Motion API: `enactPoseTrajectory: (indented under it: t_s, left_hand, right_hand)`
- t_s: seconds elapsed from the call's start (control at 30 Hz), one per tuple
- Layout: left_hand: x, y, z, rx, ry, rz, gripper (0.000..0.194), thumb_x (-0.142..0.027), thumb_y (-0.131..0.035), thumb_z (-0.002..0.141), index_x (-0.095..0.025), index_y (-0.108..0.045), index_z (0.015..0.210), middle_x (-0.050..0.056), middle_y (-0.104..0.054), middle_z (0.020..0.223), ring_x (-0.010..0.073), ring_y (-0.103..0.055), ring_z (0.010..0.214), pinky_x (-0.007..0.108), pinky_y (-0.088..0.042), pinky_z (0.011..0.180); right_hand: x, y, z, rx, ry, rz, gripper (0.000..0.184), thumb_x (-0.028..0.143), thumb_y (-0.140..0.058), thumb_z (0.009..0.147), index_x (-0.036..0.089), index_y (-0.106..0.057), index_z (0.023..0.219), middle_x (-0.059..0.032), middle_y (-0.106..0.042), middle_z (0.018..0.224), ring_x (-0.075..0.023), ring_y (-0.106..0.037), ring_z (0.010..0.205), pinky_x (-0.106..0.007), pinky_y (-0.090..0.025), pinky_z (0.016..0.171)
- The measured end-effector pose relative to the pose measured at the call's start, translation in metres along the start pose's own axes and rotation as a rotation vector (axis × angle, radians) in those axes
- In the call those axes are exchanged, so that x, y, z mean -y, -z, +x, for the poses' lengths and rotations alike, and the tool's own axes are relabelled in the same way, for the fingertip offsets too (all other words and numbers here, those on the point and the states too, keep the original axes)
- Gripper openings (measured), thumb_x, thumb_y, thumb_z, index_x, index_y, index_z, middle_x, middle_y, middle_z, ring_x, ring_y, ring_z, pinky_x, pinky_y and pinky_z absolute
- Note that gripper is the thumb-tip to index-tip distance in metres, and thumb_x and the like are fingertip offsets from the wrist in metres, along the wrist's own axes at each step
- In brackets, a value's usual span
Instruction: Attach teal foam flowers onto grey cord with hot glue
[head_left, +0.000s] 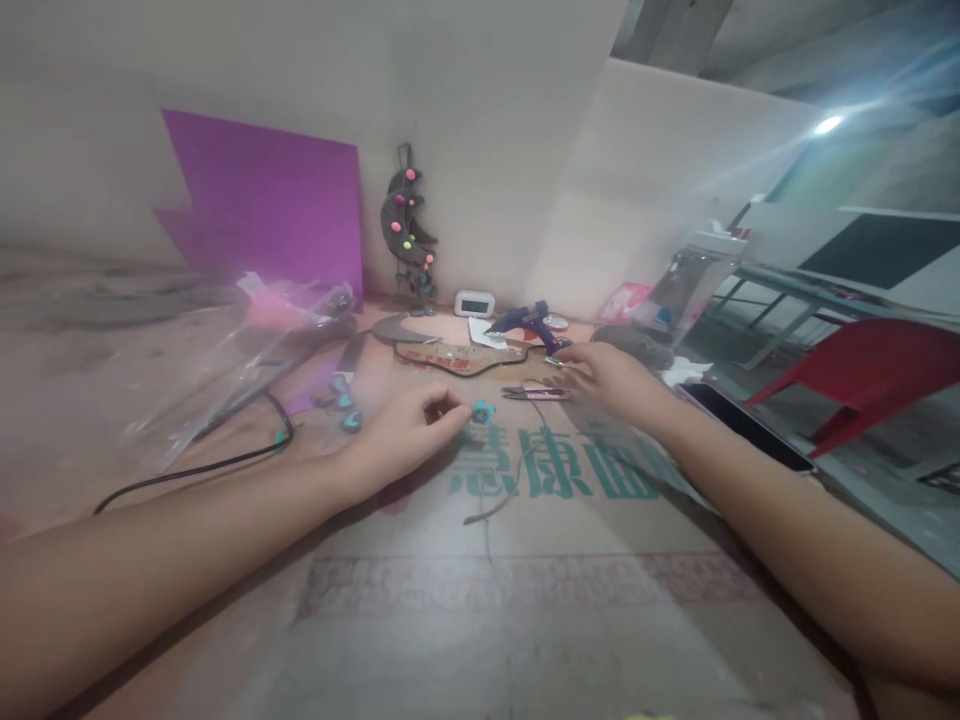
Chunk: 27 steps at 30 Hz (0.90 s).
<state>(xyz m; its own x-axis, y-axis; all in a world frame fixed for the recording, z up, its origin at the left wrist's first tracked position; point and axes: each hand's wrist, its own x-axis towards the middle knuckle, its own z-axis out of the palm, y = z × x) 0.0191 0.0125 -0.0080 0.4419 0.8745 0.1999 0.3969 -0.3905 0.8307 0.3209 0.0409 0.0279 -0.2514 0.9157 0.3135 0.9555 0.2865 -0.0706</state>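
Observation:
My left hand (412, 432) rests low over the table with thumb and forefinger pinched at the edge of a small teal flower-shaped piece (484, 411). My right hand (611, 375) is closed at the lower end of the handle of a dark blue glue gun (525, 318), its nozzle pointing left over a white scrap. A small shiny piece (553, 361) shows by the right fingertips; I cannot make out what it is. Between the hands lie pink-handled thread snips (536, 393) and a thin grey cord (517, 480). More blue pieces (347, 405) lie left of my left hand.
A grey crescent-moon hanging (405, 225) with coloured dots leans on the wall beside purple card (277, 200). Near it are a white digital clock (475, 304) and a grey crescent (405, 330). A black cable (217, 463), plastic bag (255, 350), phone (742, 425) and red chair (870, 375) flank the workspace.

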Motion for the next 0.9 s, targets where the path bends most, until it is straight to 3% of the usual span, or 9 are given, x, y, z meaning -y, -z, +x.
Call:
enactPoseTrajectory:
  t_s: [0.27, 0.4, 0.63, 0.77, 0.9]
  left_hand:
    - [0.002, -0.001, 0.001, 0.017, -0.016, -0.004, 0.029, -0.044, -0.053, 0.089, -0.018, -0.063, 0.084, 0.002, -0.066, 0.081, 0.0184, -0.06, 0.075, 0.028, -0.044, 0.068]
    - [0.004, -0.002, 0.001, 0.025, -0.033, -0.009, 0.029, -0.044, -0.052, 0.09, -0.018, -0.063, 0.084, 0.002, -0.066, 0.081, 0.0189, -0.06, 0.076, 0.029, -0.044, 0.069]
    - [0.004, -0.001, 0.001, 0.032, -0.033, -0.012, 0.027, -0.042, -0.053, 0.09, -0.018, -0.063, 0.082, 0.003, -0.068, 0.082, 0.0194, -0.061, 0.077, 0.029, -0.045, 0.069]
    - [0.005, -0.002, 0.001, 0.037, -0.04, -0.022, 0.026, -0.042, -0.053, 0.09, -0.018, -0.065, 0.085, 0.002, -0.07, 0.084, 0.0192, -0.062, 0.077, 0.029, -0.046, 0.07]
    - [0.002, -0.002, 0.002, 0.039, -0.043, -0.022, 0.025, -0.04, -0.054, 0.09, -0.018, -0.065, 0.085, 0.002, -0.069, 0.082, 0.0185, -0.062, 0.076, 0.028, -0.045, 0.069]
  right_hand:
    - [-0.02, 0.008, 0.004, -0.005, -0.193, 0.079, 0.043, 0.035, -0.057, 0.089, 0.015, -0.06, 0.128, -0.0148, -0.068, 0.124, -0.0302, -0.066, 0.106, -0.042, -0.05, 0.09]
    - [-0.026, 0.004, 0.026, 0.021, -0.21, 0.161, 0.051, 0.036, -0.062, 0.087, 0.014, -0.058, 0.133, -0.0156, -0.068, 0.124, -0.0295, -0.066, 0.108, -0.038, -0.05, 0.092]
    - [-0.021, -0.018, 0.087, 0.045, -0.276, 0.253, 0.042, 0.034, -0.064, 0.087, 0.012, -0.063, 0.123, -0.0155, -0.07, 0.119, -0.0241, -0.069, 0.1, -0.034, -0.052, 0.087]
    - [-0.013, -0.038, 0.096, 0.022, -0.319, 0.247, 0.044, 0.043, -0.073, 0.078, 0.013, -0.067, 0.11, -0.0145, -0.074, 0.106, -0.0255, -0.069, 0.094, -0.034, -0.053, 0.083]
    - [-0.012, -0.049, 0.094, -0.016, -0.347, 0.224, 0.034, 0.035, -0.07, 0.079, 0.012, -0.069, 0.104, -0.0161, -0.073, 0.105, -0.0285, -0.068, 0.098, -0.037, -0.051, 0.087]
